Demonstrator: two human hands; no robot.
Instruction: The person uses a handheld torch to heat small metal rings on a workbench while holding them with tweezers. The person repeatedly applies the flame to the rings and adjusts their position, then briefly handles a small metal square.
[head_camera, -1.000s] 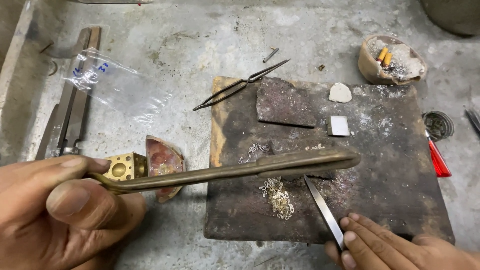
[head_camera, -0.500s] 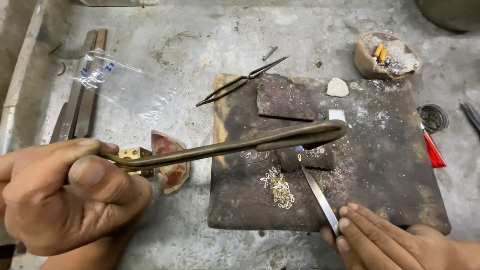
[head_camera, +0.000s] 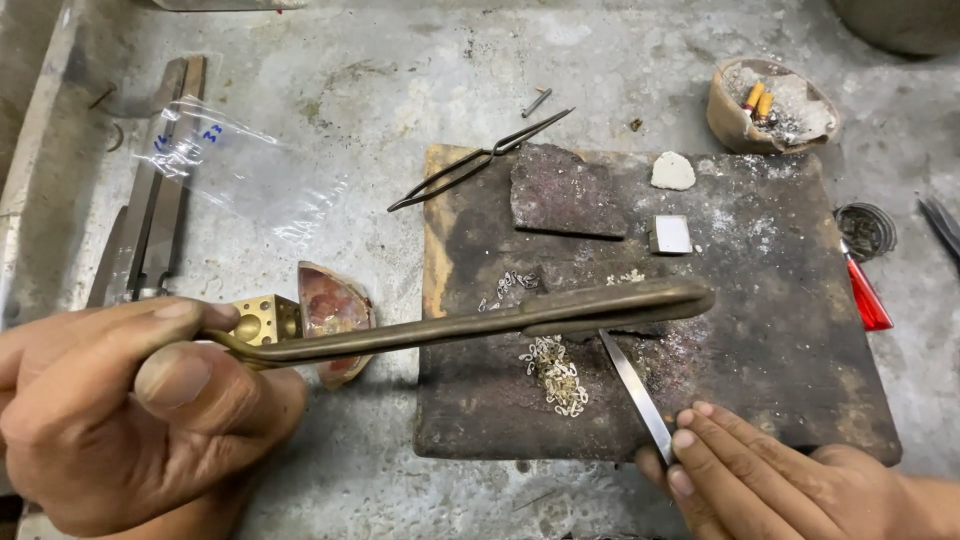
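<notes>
My left hand (head_camera: 130, 410) grips a long brass-coloured torch pipe (head_camera: 500, 315) whose bent tip reaches over the dark scorched block (head_camera: 780, 330). My right hand (head_camera: 760, 480) at the block's front edge holds thin steel tweezers (head_camera: 635, 390), their points under the pipe's tip. A heap of small silver chain links (head_camera: 555, 372) lies on the block just left of the tweezers. More links (head_camera: 510, 285) lie a little farther back.
On the block sit a dark slab (head_camera: 565, 190), a white lump (head_camera: 673, 170) and a small white square (head_camera: 670, 234). Black tongs (head_camera: 480, 160), a clear plastic bag (head_camera: 230, 170), a brass cube (head_camera: 265, 320), a broken clay dish (head_camera: 335, 310), a clay bowl (head_camera: 770, 105) and a red-handled tool (head_camera: 865, 295) lie around.
The pipe's tip has dipped a little lower on the block, toward the tweezers' points. My left hand has shifted slightly; the right hand with the tweezers stays at the front edge.
</notes>
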